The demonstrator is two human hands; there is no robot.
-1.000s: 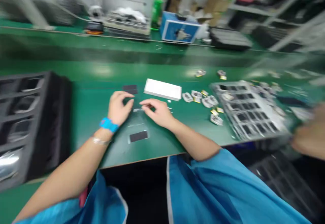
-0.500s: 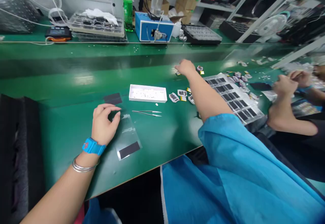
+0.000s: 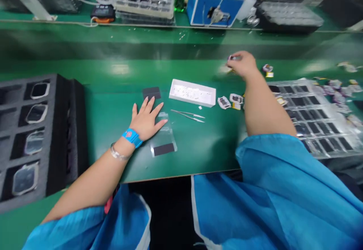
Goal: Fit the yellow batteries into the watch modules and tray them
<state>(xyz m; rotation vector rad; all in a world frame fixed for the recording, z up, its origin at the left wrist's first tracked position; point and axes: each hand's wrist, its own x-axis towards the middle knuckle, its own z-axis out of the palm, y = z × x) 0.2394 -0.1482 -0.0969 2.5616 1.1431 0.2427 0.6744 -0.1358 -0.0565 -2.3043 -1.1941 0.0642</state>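
My left hand [image 3: 145,121] lies flat with fingers spread on the green bench, partly over a clear film sheet [image 3: 162,132] that has a black strip [image 3: 163,149] at its near end. Just beyond its fingertips is a dark rectangular piece [image 3: 151,93]. My right hand [image 3: 244,65] pinches a small electronic module [image 3: 235,57] at the back of the bench; the fingers hide part of it. Between the hands are a shallow white box [image 3: 193,102] with tiny pieces inside and metal tweezers [image 3: 188,115]. Similar white-framed modules [image 3: 224,102] lie right of the box.
A dark foam tray [image 3: 61,136] with framed clear parts stands at the left. A sheet of black strips [image 3: 314,118] lies right of my right forearm, with more modules [image 3: 334,87] beyond. A blue machine [image 3: 212,6] stands on the back shelf.
My left hand has gone from curled fingers to spread flat on the bench. My right hand now holds up the module it was reaching at. The view has swung left.
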